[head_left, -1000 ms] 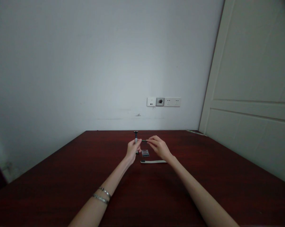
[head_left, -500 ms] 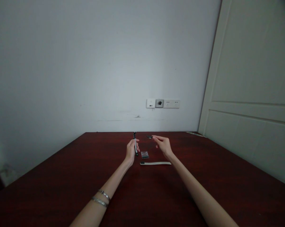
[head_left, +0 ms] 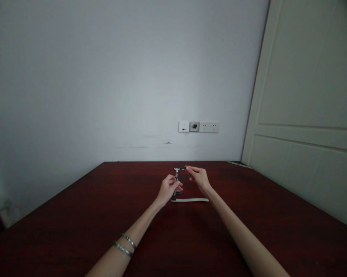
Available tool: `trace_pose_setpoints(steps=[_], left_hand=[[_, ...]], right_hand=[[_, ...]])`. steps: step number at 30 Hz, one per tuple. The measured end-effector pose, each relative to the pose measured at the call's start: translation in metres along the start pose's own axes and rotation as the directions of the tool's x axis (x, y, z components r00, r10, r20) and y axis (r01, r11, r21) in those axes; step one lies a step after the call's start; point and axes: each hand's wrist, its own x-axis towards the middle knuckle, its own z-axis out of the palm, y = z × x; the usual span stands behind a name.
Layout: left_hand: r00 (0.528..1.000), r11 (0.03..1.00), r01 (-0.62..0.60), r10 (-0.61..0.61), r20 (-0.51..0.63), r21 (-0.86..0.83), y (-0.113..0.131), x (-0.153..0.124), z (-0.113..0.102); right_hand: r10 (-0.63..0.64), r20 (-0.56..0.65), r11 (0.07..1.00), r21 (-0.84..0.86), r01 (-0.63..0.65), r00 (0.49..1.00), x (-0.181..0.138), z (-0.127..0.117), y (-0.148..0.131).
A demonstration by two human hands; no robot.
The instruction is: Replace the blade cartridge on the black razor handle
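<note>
Closed around a slim upright razor handle [head_left: 176, 174] is my left hand [head_left: 168, 189]; the handle's pale T-shaped head points up. My right hand [head_left: 198, 177] pinches a small dark flat piece [head_left: 182, 168] between thumb and fingertips. That piece is right beside the handle's head; I cannot tell whether they touch. Below the hands, a long pale strip with a dark left end [head_left: 190, 200] lies on the table. The small clear case [head_left: 178, 192] is mostly hidden behind my left hand and the handle.
The dark red-brown table [head_left: 89, 215] reaches back to a pale wall. Sockets and switch plates [head_left: 209, 127] are on that wall. At the right stands a white panelled door or cabinet [head_left: 303, 100]. A thin flat strip [head_left: 238, 164] lies at the back right table edge.
My left hand has moved right with the razor handle, bringing its head beside the dark piece and covering most of the clear case. My right hand has stayed nearly still.
</note>
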Motion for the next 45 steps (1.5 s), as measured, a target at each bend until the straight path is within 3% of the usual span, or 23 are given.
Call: trace_pose_setpoints(steps=[8, 45], left_hand=[[0.995, 0.999, 0.026, -0.028, 0.097, 0.021, -0.004, -0.004, 0.008], [0.993, 0.997, 0.069, -0.065, 0.103, -0.028, 0.0, -0.007, 0.009]], right_hand=[[0.042, 0.057, 0.999, 0.018, -0.043, 0.997, -0.007, 0.004, -0.01], [0.04, 0.19, 0.992, 0.109, -0.061, 0.981, -0.014, 0.009, -0.017]])
